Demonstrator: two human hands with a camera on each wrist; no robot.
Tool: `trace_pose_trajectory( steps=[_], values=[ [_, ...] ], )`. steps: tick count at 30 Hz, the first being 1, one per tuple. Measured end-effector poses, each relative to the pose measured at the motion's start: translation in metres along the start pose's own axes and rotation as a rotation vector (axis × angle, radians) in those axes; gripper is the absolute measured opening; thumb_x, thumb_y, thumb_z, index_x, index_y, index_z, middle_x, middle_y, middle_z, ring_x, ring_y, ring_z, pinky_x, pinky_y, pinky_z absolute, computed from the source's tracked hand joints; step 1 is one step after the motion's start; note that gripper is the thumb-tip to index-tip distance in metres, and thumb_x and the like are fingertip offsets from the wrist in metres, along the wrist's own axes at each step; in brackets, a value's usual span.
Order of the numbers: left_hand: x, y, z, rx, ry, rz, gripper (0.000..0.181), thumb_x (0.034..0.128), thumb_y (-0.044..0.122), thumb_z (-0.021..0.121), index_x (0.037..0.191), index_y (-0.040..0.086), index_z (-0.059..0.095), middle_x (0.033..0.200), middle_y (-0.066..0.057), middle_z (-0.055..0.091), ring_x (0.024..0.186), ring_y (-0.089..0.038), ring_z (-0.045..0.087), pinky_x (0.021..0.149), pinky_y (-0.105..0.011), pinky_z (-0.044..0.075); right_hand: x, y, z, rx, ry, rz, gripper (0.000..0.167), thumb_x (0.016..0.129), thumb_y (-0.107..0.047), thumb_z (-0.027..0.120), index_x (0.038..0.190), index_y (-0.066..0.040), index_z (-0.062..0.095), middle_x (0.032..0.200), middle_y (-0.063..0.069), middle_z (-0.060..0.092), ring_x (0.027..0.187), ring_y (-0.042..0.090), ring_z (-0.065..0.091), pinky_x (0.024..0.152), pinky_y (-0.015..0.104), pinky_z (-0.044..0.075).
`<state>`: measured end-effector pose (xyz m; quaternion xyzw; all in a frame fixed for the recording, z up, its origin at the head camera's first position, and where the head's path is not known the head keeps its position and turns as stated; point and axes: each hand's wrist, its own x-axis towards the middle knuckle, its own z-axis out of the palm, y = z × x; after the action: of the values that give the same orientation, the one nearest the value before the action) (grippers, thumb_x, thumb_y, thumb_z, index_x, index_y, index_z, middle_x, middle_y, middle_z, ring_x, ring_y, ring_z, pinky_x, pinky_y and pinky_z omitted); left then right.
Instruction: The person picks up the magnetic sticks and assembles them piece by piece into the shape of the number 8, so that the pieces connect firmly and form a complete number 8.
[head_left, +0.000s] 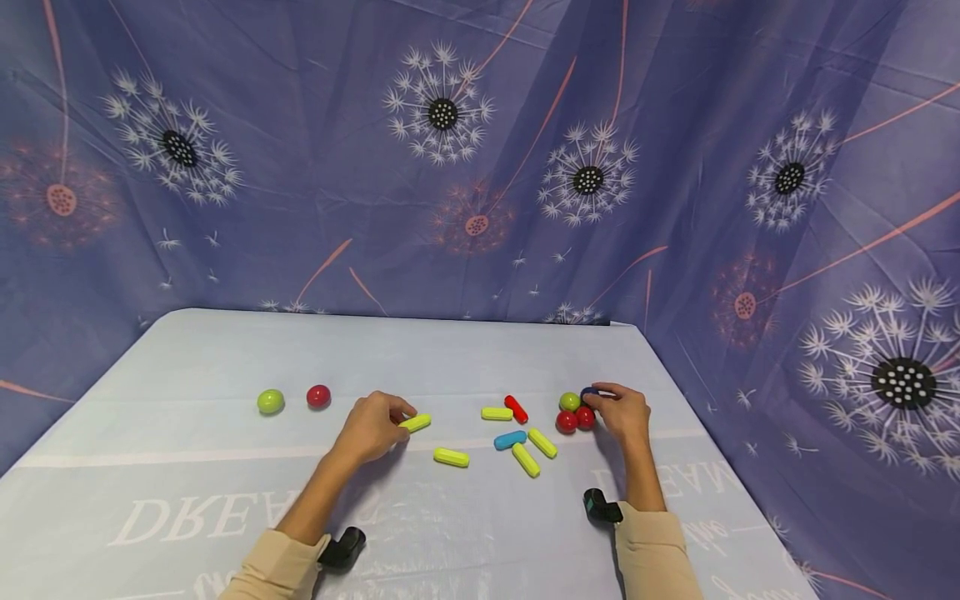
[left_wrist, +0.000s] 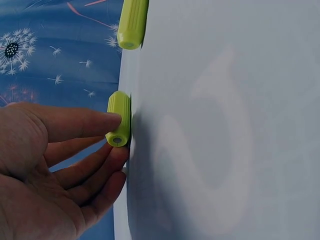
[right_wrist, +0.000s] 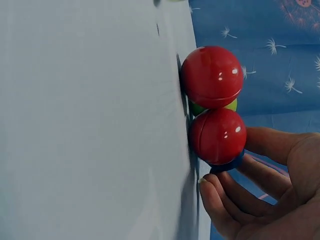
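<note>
At left, a green ball (head_left: 271,402) and a red ball (head_left: 318,397) lie apart on the pale cloth (head_left: 225,354). The left hand (head_left: 372,427) pinches a yellow-green rod (head_left: 418,422); a loose rod (head_left: 451,457) lies near. Right of centre, a blue rod (head_left: 510,440) and a red rod (head_left: 516,408) lie among three similar rods (head_left: 542,443). The right hand (head_left: 621,414) grips a dark blue ball (head_left: 589,392) beside two red balls (head_left: 567,422) and a second green ball (head_left: 570,402). The step appears to be positioning both held pieces; the next move probably calls for release without nudging neighbouring balls.
</note>
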<state>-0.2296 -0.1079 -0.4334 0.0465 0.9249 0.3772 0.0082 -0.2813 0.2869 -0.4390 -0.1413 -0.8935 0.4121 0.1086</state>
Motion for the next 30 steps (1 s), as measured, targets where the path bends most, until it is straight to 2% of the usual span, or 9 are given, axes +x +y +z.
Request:
trace_pose_trajectory(
  steps=[2, 4, 8, 15, 19, 25, 30],
  values=[
    [0.0, 0.0, -0.001, -0.001, -0.001, -0.009, 0.026, 0.0775, -0.003, 0.078, 0.103, 0.004, 0.08, 0.087, -0.004, 0.073, 0.082, -0.018, 0.063, 0.079, -0.039, 0.055, 0.0, -0.002, 0.0, 0.017, 0.03, -0.015, 0.037, 0.087, -0.026, 0.078, 0.118, -0.007, 0.076, 0.108, 0.017, 0.077, 0.082, 0.015, 0.072, 0.068, 0.022, 0.047],
    [0.0, 0.001, -0.002, -0.001, 0.003, -0.009, 0.026, 0.0773, -0.003, 0.077, 0.102, 0.004, 0.08, 0.086, -0.004, 0.074, 0.081, -0.018, 0.062, 0.079, -0.039, 0.054, -0.001, -0.006, -0.002, 0.042, 0.055, -0.023, 0.036, 0.086, -0.026, 0.079, 0.117, -0.007, 0.076, 0.109, 0.018, 0.076, 0.085, 0.02, 0.074, 0.067, 0.022, 0.048],
    [0.0, 0.002, -0.005, -0.005, 0.006, -0.001, 0.025, 0.0765, -0.003, 0.077, 0.1, 0.006, 0.08, 0.086, -0.003, 0.073, 0.082, -0.018, 0.061, 0.078, -0.038, 0.052, -0.005, -0.02, -0.006, 0.078, 0.087, -0.036, 0.036, 0.088, -0.025, 0.078, 0.119, -0.008, 0.076, 0.114, 0.02, 0.074, 0.105, 0.033, 0.071, 0.073, 0.024, 0.047],
    [-0.001, 0.001, -0.009, -0.01, 0.002, 0.004, 0.019, 0.078, -0.001, 0.077, 0.095, 0.008, 0.08, 0.083, -0.002, 0.07, 0.079, -0.017, 0.059, 0.071, -0.033, 0.049, -0.018, -0.049, -0.005, 0.15, 0.055, -0.066, 0.036, 0.091, -0.025, 0.076, 0.124, -0.01, 0.074, 0.118, 0.022, 0.073, 0.116, 0.035, 0.064, 0.089, 0.039, 0.049],
    [-0.001, 0.0, -0.008, -0.012, -0.002, -0.007, 0.018, 0.0786, 0.0, 0.078, 0.095, 0.007, 0.08, 0.082, -0.002, 0.07, 0.077, -0.017, 0.058, 0.068, -0.031, 0.047, -0.025, -0.062, 0.001, 0.188, 0.009, -0.073, 0.037, 0.091, -0.026, 0.076, 0.124, -0.011, 0.073, 0.118, 0.02, 0.073, 0.115, 0.034, 0.063, 0.092, 0.042, 0.05],
    [-0.001, 0.001, -0.01, -0.002, 0.006, -0.012, 0.019, 0.0792, 0.001, 0.077, 0.096, 0.008, 0.08, 0.083, -0.002, 0.07, 0.078, -0.017, 0.059, 0.069, -0.032, 0.048, -0.033, -0.075, 0.011, 0.19, -0.041, -0.091, 0.036, 0.09, -0.029, 0.078, 0.123, -0.015, 0.074, 0.113, 0.016, 0.075, 0.105, 0.029, 0.067, 0.084, 0.034, 0.053],
    [-0.002, 0.002, -0.011, -0.003, 0.017, -0.004, 0.018, 0.079, 0.001, 0.077, 0.095, 0.008, 0.08, 0.082, -0.002, 0.071, 0.077, -0.017, 0.059, 0.069, -0.032, 0.048, -0.039, -0.081, 0.022, 0.196, -0.063, -0.13, 0.036, 0.089, -0.028, 0.078, 0.122, -0.015, 0.075, 0.109, 0.014, 0.076, 0.098, 0.03, 0.07, 0.081, 0.033, 0.054]
  ],
)
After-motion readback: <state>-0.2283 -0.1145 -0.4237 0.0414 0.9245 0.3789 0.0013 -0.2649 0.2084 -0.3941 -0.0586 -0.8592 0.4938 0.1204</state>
